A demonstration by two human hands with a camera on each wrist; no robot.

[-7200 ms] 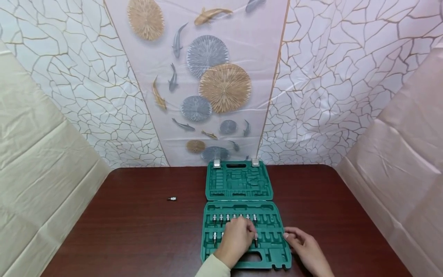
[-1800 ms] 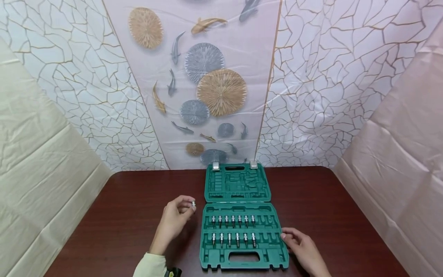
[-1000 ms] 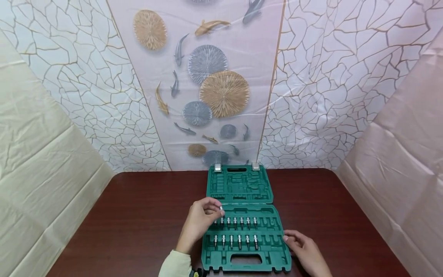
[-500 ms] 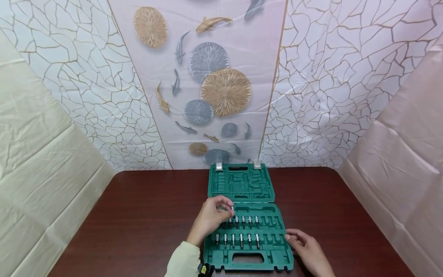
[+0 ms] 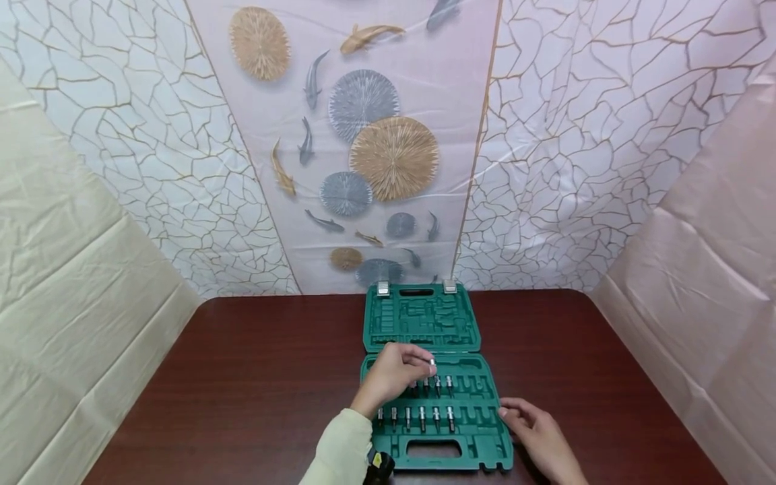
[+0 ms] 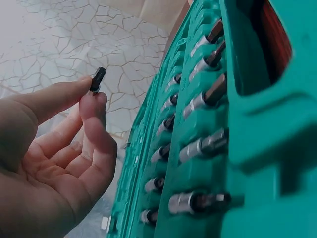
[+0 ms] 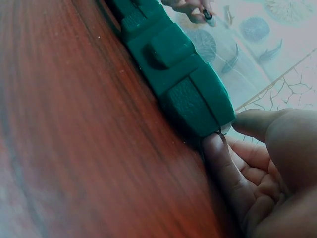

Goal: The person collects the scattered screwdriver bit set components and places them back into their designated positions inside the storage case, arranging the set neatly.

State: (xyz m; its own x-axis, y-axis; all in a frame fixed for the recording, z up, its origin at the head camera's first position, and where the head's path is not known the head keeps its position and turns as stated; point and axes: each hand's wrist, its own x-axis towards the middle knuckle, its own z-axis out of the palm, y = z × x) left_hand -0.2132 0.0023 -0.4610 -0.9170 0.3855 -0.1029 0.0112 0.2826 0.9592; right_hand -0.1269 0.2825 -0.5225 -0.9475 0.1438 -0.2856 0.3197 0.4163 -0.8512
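Note:
Between thumb and fingertip, my left hand pinches a small bit socket, its black tip sticking out past the fingers in the left wrist view. It is above the upper row of the open green socket case. More silver bit sockets with dark tips sit in two rows of slots, the upper row partly hidden by that hand. At the case's right side, my right hand holds the edge, with thumb and finger against the corner in the right wrist view.
The raised lid, with moulded recesses and two metal latches, stands at the back. Vacant slots are at the right of both rows. A dark red wooden table lies beneath, with patterned cloth behind.
My left hand has left the lower row, taken the loose bit socket from the table at left and carried it right over the upper row. The right hand stays at the case edge.

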